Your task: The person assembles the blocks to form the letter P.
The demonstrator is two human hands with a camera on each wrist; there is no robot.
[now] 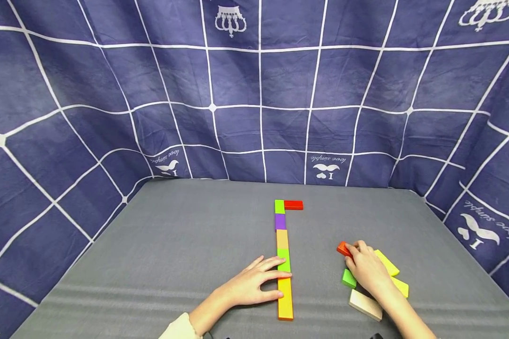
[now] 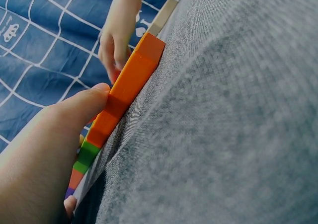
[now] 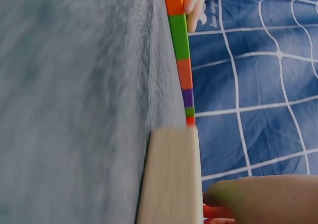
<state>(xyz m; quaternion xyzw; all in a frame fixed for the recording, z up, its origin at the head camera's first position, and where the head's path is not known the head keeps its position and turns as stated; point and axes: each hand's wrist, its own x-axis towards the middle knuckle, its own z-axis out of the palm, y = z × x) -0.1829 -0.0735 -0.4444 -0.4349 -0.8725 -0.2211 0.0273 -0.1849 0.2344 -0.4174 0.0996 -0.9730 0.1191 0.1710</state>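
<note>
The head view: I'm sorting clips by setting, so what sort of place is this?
Likely a tabletop play or filming corner: a grey surface, a blue curtain with white grid lines behind it, and colored blocks lined up on it.

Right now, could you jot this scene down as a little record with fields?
Surface: grey cloth
Backdrop: blue cloth with white grid lines
Row, far to near: lime-green block, purple block, light orange block, second green block, yellow-orange near end
Far end: red block pointing right
Left hand: rests on the row
Right hand: grips another red block
Around right hand: small green block, pale wooden block, two yellow blocks
</note>
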